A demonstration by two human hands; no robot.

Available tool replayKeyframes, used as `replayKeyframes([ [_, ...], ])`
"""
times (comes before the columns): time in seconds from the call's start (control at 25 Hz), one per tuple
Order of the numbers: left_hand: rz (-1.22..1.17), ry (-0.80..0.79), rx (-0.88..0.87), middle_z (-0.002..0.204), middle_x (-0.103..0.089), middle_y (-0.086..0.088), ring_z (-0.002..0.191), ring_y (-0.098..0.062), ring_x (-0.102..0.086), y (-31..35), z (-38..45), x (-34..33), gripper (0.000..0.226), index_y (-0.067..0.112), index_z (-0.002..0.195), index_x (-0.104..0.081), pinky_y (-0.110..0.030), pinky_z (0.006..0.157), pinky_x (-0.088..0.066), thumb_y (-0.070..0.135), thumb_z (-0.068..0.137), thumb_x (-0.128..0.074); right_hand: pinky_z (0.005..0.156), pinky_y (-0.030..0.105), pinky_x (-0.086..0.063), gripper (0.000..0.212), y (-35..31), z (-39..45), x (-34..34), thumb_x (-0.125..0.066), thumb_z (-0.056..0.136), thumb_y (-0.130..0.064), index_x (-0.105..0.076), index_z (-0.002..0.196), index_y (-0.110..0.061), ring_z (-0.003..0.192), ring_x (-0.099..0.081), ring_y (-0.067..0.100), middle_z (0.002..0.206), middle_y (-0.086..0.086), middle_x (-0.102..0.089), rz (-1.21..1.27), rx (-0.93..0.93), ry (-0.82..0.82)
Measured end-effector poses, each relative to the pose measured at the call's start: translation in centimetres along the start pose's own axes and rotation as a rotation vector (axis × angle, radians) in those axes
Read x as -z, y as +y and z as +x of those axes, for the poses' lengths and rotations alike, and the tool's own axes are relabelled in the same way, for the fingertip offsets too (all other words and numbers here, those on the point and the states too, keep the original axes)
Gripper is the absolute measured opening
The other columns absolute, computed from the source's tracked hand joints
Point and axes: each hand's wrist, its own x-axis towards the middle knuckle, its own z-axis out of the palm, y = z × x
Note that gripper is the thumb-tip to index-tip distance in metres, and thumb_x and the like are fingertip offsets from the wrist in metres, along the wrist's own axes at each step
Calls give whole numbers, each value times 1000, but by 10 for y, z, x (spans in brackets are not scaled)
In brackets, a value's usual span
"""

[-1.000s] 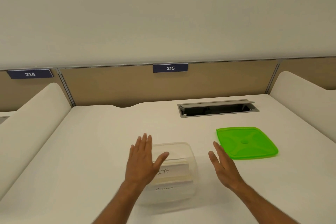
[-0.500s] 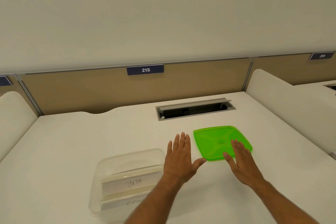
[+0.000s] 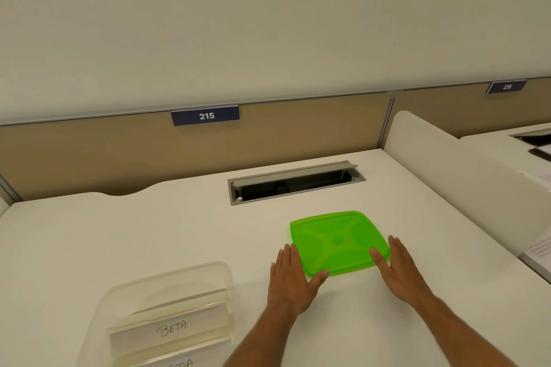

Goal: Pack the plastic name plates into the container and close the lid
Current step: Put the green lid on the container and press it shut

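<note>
Your left hand [image 3: 290,280] and right hand [image 3: 401,272] left the container [image 3: 167,292] and flanked the lid [image 3: 338,241], fingers spread, gripping nothing; plates [image 3: 173,329] packed, closing remained.

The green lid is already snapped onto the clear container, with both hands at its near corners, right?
Not quite. The head view shows the green lid lying flat on the desk, apart from the clear container, which is open. The left hand and right hand are at its near corners.
</note>
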Motion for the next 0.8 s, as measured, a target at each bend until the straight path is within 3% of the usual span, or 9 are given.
replayKeyframes([
  [0.12,-157,-33,73,165,-3,-12,151,-24,-2,7,9,-9,104,8,155,0,-42,122,-5,70,87,-47,121,40,-14,81,2,14,-1,-42,95,-52,-16,152,0,148,-19,29,160,19,-20,105,-82,-2],
  [0.32,-183,-49,104,159,-26,-10,147,-26,-21,16,14,-17,99,9,154,-13,-47,119,-12,66,85,-56,113,43,-29,71,2,24,-7,-43,99,-46,-25,149,1,139,-37,37,150,24,-39,177,-112,4],
  [0.44,-248,-24,96,153,-36,-10,141,-27,-31,15,12,-16,98,8,150,-23,-44,115,-25,57,78,-70,107,41,-35,54,4,22,-6,-53,98,-19,-35,146,0,132,-45,38,144,24,-48,202,-93,47],
  [0.56,-317,34,71,142,-49,-5,131,-24,-45,11,6,-10,90,14,144,-35,-39,107,-39,41,70,-78,88,35,-45,61,6,12,-1,-64,76,8,-55,134,-7,109,-63,37,119,18,-68,183,-25,141],
  [0.68,-223,187,91,142,-50,1,131,-19,-44,6,-1,1,74,22,143,-40,-30,106,-39,33,77,-71,84,39,-53,48,3,3,4,-77,73,1,-69,119,-12,94,-69,34,105,14,-75,123,22,282],
  [0.8,-80,334,111,142,-53,9,128,-16,-46,3,-4,23,50,28,136,-53,-31,100,-38,37,88,-64,79,40,-55,32,-10,-2,9,-83,74,-7,-76,105,-12,83,-71,30,95,12,-77,144,105,350],
])
